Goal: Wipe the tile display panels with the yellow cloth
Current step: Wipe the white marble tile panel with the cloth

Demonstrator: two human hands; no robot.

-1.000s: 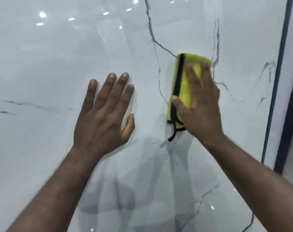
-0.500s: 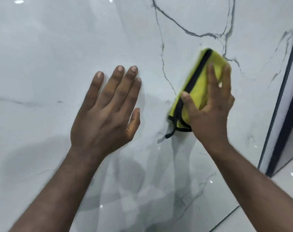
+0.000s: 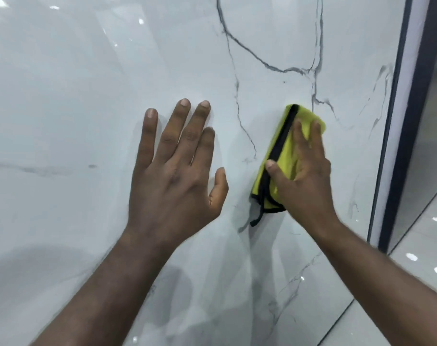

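A glossy white tile display panel (image 3: pixel 87 96) with dark grey veins fills most of the view. My right hand (image 3: pixel 304 176) presses a folded yellow cloth (image 3: pixel 284 156) with black edging flat against the panel, right of centre; a black loop hangs from the cloth's lower corner. My left hand (image 3: pixel 177 166) lies flat on the panel to the left of the cloth, fingers spread, holding nothing.
A dark vertical frame strip (image 3: pixel 397 121) bounds the panel on the right. Beyond it lies a shiny tiled floor (image 3: pixel 422 245) with light reflections. The panel's lower edge meets the floor at the bottom right.
My right hand has slid the cloth downward on the panel, away from the forked vein. The view has tilted down slightly. My left hand stays flat in place.
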